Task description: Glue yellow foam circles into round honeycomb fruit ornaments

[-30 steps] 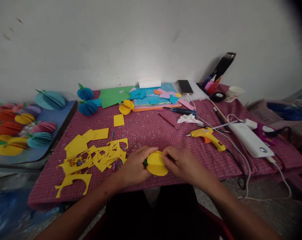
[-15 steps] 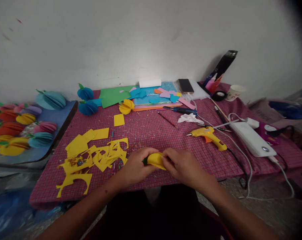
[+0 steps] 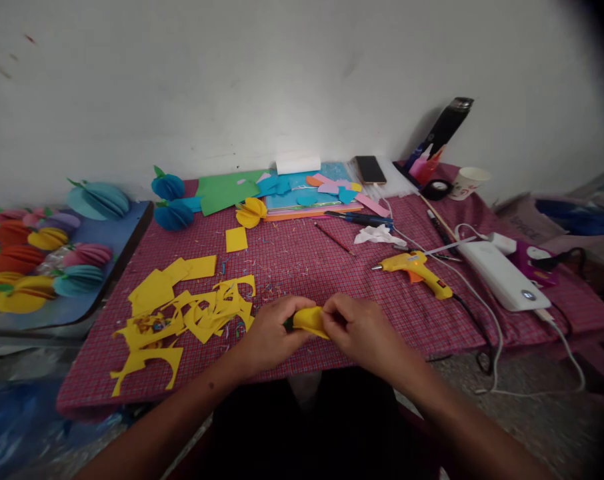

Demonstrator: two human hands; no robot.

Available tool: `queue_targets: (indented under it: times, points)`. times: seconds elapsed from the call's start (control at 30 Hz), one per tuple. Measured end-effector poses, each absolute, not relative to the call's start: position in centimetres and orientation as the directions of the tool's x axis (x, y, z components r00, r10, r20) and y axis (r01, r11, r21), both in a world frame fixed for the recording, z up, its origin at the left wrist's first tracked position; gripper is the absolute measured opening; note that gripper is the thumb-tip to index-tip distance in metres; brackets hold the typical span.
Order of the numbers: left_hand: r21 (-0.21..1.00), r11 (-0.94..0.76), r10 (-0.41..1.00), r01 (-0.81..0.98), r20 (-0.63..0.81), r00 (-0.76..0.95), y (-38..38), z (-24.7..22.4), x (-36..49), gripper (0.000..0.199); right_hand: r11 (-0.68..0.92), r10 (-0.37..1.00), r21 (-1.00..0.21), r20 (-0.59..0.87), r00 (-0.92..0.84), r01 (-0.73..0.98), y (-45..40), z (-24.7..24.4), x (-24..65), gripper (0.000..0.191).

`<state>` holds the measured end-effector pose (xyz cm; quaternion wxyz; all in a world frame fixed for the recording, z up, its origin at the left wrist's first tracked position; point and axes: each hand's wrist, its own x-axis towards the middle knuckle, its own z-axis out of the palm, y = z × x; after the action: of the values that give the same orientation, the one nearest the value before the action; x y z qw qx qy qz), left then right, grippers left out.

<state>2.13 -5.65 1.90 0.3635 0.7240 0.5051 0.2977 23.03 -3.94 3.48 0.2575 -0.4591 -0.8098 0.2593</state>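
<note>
Near the table's front edge, a yellow paper ornament (image 3: pixel 309 321) is held between both my hands. My left hand (image 3: pixel 271 331) is closed round its left side, where a bit of dark green shows by the thumb. On the right side, my right hand (image 3: pixel 356 327) pinches the edge of the yellow paper with curled fingertips. Much of the ornament is hidden by my fingers. To the left lie yellow paper offcuts (image 3: pixel 217 308) with round cut-outs and several yellow paper squares (image 3: pixel 153 291). A yellow glue gun (image 3: pixel 416 268) rests on the cloth to the right.
Finished paper ornaments (image 3: pixel 100 200) fill a blue board at left. Coloured paper sheets (image 3: pixel 232 191), a phone (image 3: pixel 371 170) and a paper cup (image 3: pixel 469 183) stand along the back. A white power bank (image 3: pixel 503 275) with trailing cables (image 3: pixel 502 347) lies at right. A pencil (image 3: pixel 335 239) lies mid-table.
The view has shifted very slightly. Both hands keep hold of the yellow paper ornament in nearly the same place, with only a small movement of the right fingers.
</note>
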Motion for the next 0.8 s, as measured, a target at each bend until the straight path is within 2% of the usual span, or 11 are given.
queue_targets:
  times: [0.2,0.47,0.63,0.8]
  points:
    - [0.833,-0.225,0.947,0.506,0.064,0.316,-5.7,2.1,2.1,0.032,0.34,0.926,-0.717,0.143,-0.349,0.609,-4.1,3.1,22.8,0.006]
    - [0.825,-0.223,0.941,0.519,0.042,0.337,-5.7,2.7,2.4,0.03,0.214,0.926,-0.88,0.045,-0.374,0.425,-3.4,3.2,23.0,0.01]
    - [0.83,-0.222,0.938,0.511,0.037,0.345,-5.9,2.8,2.5,0.029,0.208,0.907,-0.871,0.001,-0.422,0.445,-3.5,3.7,23.2,0.009]
    - [0.821,-0.233,0.924,0.522,0.019,0.382,-6.0,3.0,2.7,0.026,0.206,0.887,-0.808,-0.084,-0.454,0.552,-3.4,4.2,22.9,0.008]
